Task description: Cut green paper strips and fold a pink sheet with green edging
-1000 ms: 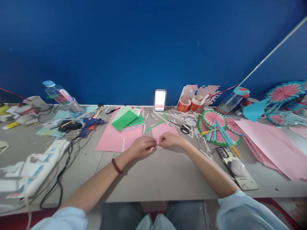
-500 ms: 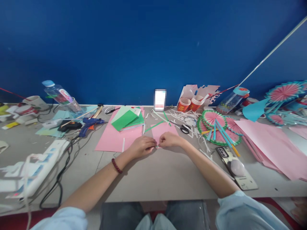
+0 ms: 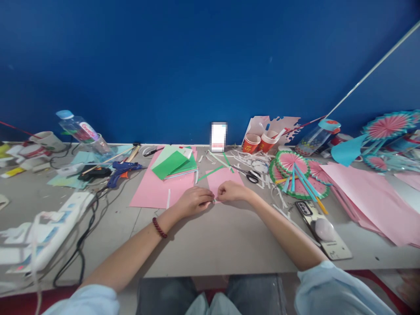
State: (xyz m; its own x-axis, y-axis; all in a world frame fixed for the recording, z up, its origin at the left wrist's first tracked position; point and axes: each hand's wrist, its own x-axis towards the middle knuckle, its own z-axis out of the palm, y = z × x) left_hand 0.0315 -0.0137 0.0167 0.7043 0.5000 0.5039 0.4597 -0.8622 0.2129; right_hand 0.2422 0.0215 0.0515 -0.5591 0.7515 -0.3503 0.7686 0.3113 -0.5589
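Observation:
In the head view, my left hand (image 3: 196, 201) and my right hand (image 3: 232, 191) meet at the near edge of a small pink sheet of paper (image 3: 215, 176). Both have their fingers closed, with the fingertips almost touching. Between them shows a tiny pale green bit, too small to name; the rest of what they pinch is hidden. Narrow green paper strips (image 3: 210, 173) lie over the far part of the sheet. To the right of it are black-handled scissors (image 3: 252, 176). A larger pink sheet (image 3: 147, 194) lies beyond my left wrist, with green paper (image 3: 172, 164) stacked on it.
At left are a blue glue gun (image 3: 123, 170), cables and a white power strip (image 3: 62, 229). Red paper cups (image 3: 252, 143) stand at the back among paper scraps. Pleated paper fans (image 3: 292, 164), a phone (image 3: 334, 245) and pink sheets (image 3: 377, 197) lie at right.

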